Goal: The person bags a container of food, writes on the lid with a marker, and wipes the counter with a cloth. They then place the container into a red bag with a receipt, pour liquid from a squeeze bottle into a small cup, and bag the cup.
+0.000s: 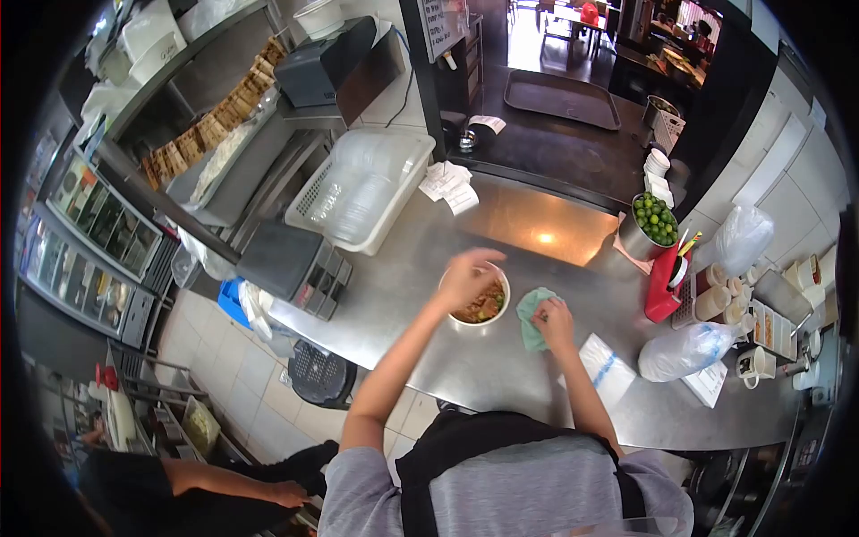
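Left hand (470,279) over the bowl of food (507,292), mid-counter and partly covered by it, grasp cannot be told; right hand (553,322) fingers bent against the green cloth (530,333) just right of the bowl, grip likewise unclear. Steel counter (407,309): basket of clear plastic containers (365,249) toward far left corner, pot of green fruit (637,240) at far edge, right; tiled floor (242,358) beyond left edge, co-worker (121,483) nearby.

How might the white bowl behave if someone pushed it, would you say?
The white bowl would probably slide rather than roll, standing upright on a shiny metal counter. Its food likely gives it some weight, and, being open, it may spill if tipped.
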`<move>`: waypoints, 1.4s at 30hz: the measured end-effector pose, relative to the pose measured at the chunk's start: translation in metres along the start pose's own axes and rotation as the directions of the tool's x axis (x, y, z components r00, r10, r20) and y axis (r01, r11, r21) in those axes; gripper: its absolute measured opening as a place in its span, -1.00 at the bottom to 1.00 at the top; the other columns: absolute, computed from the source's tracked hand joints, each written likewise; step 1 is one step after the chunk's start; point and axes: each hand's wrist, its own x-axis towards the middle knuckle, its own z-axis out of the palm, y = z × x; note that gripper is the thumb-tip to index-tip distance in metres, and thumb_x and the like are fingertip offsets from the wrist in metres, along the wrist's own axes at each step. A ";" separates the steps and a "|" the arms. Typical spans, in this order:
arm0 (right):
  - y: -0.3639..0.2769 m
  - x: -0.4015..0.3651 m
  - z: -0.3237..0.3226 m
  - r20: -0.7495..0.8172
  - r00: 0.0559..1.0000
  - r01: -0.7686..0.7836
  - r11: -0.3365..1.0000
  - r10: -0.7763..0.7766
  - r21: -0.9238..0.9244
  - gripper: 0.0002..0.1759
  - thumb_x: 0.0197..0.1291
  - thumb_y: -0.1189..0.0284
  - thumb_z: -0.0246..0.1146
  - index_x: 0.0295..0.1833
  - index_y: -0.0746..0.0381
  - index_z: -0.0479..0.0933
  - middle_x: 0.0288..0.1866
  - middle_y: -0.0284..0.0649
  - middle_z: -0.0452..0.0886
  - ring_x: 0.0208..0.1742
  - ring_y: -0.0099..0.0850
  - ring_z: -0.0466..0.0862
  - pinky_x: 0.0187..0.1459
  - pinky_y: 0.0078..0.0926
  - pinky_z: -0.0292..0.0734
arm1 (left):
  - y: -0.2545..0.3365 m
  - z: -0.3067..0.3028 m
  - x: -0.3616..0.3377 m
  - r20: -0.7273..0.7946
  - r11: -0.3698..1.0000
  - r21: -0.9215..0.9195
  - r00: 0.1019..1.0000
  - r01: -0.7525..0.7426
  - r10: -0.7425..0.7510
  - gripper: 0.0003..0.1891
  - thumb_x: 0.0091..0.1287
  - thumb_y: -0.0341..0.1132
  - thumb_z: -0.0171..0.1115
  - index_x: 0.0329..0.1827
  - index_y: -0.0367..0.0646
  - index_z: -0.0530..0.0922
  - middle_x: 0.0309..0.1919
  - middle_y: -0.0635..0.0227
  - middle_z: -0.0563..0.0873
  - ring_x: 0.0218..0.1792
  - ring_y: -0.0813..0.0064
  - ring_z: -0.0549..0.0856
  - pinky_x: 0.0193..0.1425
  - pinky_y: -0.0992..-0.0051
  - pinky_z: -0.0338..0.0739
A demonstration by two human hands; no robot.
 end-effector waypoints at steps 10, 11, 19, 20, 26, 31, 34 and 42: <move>-0.008 0.005 0.004 -0.009 0.974 -0.225 0.955 0.227 -0.191 -0.85 -0.12 0.46 0.32 -0.49 0.24 0.47 -0.58 -0.19 0.54 -0.49 -0.23 0.59 -0.43 -0.29 0.44 | -0.216 -0.289 0.136 -0.572 0.759 0.578 0.812 0.299 0.115 -0.85 0.05 -0.37 0.17 -0.37 -0.18 0.66 -0.38 0.06 0.67 -0.30 0.06 0.66 -0.19 0.24 0.54; -0.005 0.006 0.001 0.047 0.976 -0.196 0.956 0.211 -0.220 -0.88 -0.07 0.45 0.29 -0.47 0.24 0.49 -0.56 -0.18 0.55 -0.48 -0.23 0.60 -0.42 -0.29 0.45 | -0.247 -0.313 0.150 -0.540 0.728 0.612 0.836 0.308 0.100 -0.85 0.03 -0.38 0.12 -0.40 -0.16 0.65 -0.36 0.01 0.65 -0.26 0.02 0.64 -0.15 0.18 0.52; 0.002 0.025 -0.002 0.016 0.885 -0.462 0.883 0.465 -0.087 -0.83 -0.02 0.35 0.25 -0.33 0.21 0.52 -0.40 -0.09 0.59 -0.33 -0.08 0.59 -0.30 -0.19 0.47 | -0.372 -0.379 0.193 -0.552 0.642 0.609 0.830 0.466 -0.079 -0.68 0.15 -0.26 0.10 -0.11 -0.29 0.48 -0.12 -0.03 0.60 -0.06 -0.04 0.57 0.01 0.17 0.46; 0.009 0.024 0.002 0.029 0.901 -0.426 0.895 0.433 -0.132 -0.84 -0.03 0.37 0.25 -0.34 0.21 0.52 -0.41 -0.09 0.59 -0.32 -0.09 0.59 -0.30 -0.19 0.47 | -0.358 -0.377 0.196 -0.529 0.615 0.587 0.825 0.526 -0.201 -0.68 0.17 -0.22 0.10 -0.13 -0.29 0.48 -0.11 -0.01 0.60 -0.05 -0.03 0.56 0.03 0.17 0.45; 0.030 0.036 0.000 0.284 0.845 -0.397 0.887 0.454 -0.237 -0.88 -0.10 0.47 0.22 -0.35 0.17 0.53 -0.44 -0.13 0.60 -0.31 -0.16 0.61 -0.32 -0.25 0.48 | -0.430 -0.394 0.236 -0.590 0.911 -0.177 0.701 0.372 -0.401 -0.80 0.17 -0.38 0.19 -0.18 -0.27 0.61 -0.58 0.32 0.63 -0.61 0.47 0.54 -0.59 0.48 0.42; 0.041 0.049 -0.002 0.406 0.767 -0.457 0.867 0.497 -0.198 -0.86 -0.17 0.46 0.26 -0.39 0.19 0.55 -0.47 -0.16 0.61 -0.37 -0.21 0.62 -0.33 -0.31 0.48 | -0.350 -0.387 0.225 -0.580 0.823 0.257 0.762 0.506 -0.287 -0.68 0.04 -0.20 0.37 -0.29 -0.30 0.60 -0.33 0.20 0.70 -0.31 0.42 0.63 -0.19 0.39 0.51; 0.032 0.047 -0.006 0.349 0.817 -0.435 0.888 0.459 -0.150 -0.85 -0.20 0.42 0.29 -0.40 0.19 0.57 -0.47 -0.17 0.62 -0.38 -0.23 0.62 -0.34 -0.33 0.49 | -0.367 -0.393 0.236 -0.630 0.943 0.090 0.751 0.322 -0.196 -0.62 0.04 -0.16 0.34 -0.33 -0.37 0.57 -0.36 0.12 0.69 -0.32 0.33 0.63 -0.18 0.36 0.49; 0.027 0.049 -0.006 0.400 0.766 -0.495 0.859 0.504 -0.132 -0.82 -0.17 0.40 0.27 -0.37 0.21 0.58 -0.46 -0.17 0.63 -0.38 -0.28 0.63 -0.36 -0.35 0.50 | -0.324 -0.407 0.243 -0.346 0.960 -0.110 0.896 0.258 -0.280 -0.76 0.12 -0.42 0.23 -0.17 -0.28 0.46 -0.43 0.26 0.62 -0.47 0.38 0.54 -0.41 0.45 0.41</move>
